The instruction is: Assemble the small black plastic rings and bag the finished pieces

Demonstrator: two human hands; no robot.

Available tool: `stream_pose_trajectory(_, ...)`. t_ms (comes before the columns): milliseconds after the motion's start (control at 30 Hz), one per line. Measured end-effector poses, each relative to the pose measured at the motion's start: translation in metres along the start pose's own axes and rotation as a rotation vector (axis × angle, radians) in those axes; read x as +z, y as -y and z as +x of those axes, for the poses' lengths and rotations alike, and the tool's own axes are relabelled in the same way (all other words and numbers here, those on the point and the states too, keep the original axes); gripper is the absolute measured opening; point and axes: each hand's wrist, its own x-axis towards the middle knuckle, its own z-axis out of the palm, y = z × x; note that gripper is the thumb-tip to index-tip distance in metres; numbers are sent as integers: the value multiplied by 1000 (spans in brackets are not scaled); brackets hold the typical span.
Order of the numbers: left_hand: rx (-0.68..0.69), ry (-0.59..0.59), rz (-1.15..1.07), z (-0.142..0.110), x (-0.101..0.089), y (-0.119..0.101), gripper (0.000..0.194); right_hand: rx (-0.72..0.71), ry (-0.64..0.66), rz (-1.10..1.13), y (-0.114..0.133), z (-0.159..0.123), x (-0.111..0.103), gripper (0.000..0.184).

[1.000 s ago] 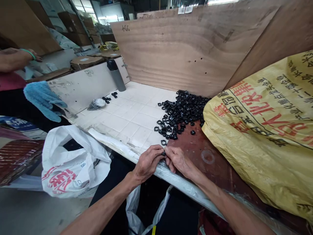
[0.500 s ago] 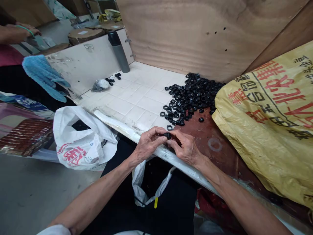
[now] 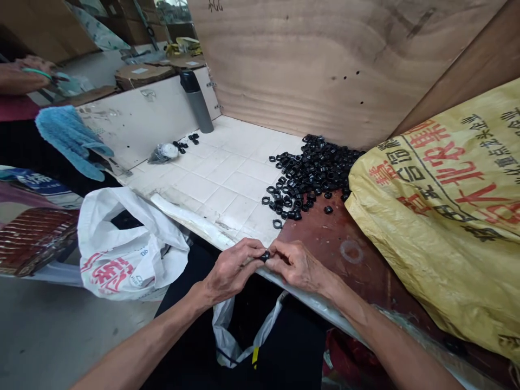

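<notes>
A small black plastic ring (image 3: 265,256) is pinched between my two hands above the table's front edge. My left hand (image 3: 235,266) grips it from the left with thumb and fingertips. From the other side, my right hand (image 3: 296,265) closes thumb and forefinger on it; its fingers partly cover the piece. Just beyond my hands a single black ring (image 3: 277,223) lies on the white tiled surface. Behind it spreads a heap of similar black rings (image 3: 320,173), partly on the tiles and partly on a reddish-brown board (image 3: 325,235).
A yellow woven sack (image 3: 439,216) covers the right side. Back left stand a grey bottle (image 3: 201,111) and a small clear bag (image 3: 162,153). A blue glove (image 3: 73,138) hangs over the side panel. White bags (image 3: 134,260) hang below the edge. Another person's hand (image 3: 38,67) is at far left.
Both hands appear lower in the view, still together on the small black ring. The view has tilted slightly upward, and the other person's hand at far left has shifted.
</notes>
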Motion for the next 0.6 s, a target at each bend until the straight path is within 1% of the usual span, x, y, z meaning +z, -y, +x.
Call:
stream_pose_trajectory(33, -27, 87, -37, 0, -7, -4, 22, -14, -2, -25, -1, 1, -2, 20)
stream_pose_trajectory(67, -60, 193, -65, 2, -15, -8, 17, -15, -46, -52, -5, 2, -5, 22)
stream_pose_trajectory(100, -97, 288, -77, 4, -21, -11, 12, -2, -138, -87, -9, 3, -9, 22)
stream_pose_trajectory(133, -136, 350, -70, 8, -25, -13, 7, 19, -265, -134, -15, 6, -12, 21)
stream_pose_trajectory(167, -181, 359, -45, 13, -26, -12, 6, 39, -402, -189, -22, 8, -16, 17)
stream_pose_trajectory(200, -227, 310, -11, 20, -24, -9, 10, 48, -514, -251, -30, 11, -19, 12)
stream_pose_trajectory(233, -267, 221, 28, 27, -19, -4, 13, 44, -584, -316, -38, 14, -22, 13)
stream_pose_trajectory(267, -301, 114, 68, 34, -11, 2, 14, 30, -603, -374, -45, 16, -24, 20)
stream_pose_trajectory(300, -313, 19, 104, 42, -1, 10, 16, 14, -589, -422, -52, 19, -25, 27)
stream_pose_trajectory(333, -303, -44, 141, 50, 9, 18, 22, 1, -562, -459, -58, 21, -26, 30)
stream_pose_trajectory(367, -282, -64, 178, 56, 20, 26, 30, -7, -537, -486, -62, 22, -26, 29)
stream_pose_trajectory(400, -252, -67, 214, 62, 29, 33, 35, -10, -522, -506, -66, 23, -26, 26)
stream_pose_trajectory(433, -225, -68, 248, 66, 37, 39, 33, -12, -517, -518, -68, 24, -26, 22)
stream_pose_trajectory(500, -204, -68, 279, 70, 46, 47, 22, -16, -514, -521, -68, 24, -26, 17)
stream_pose_trajectory(567, -266, -102, 210, 70, 47, 48, 14, -20, -512, -499, -66, 23, -26, 14)
stream_pose_trajectory(600, -330, -124, 118, 69, 45, 47, 15, -19, -515, -474, -63, 23, -26, 13)
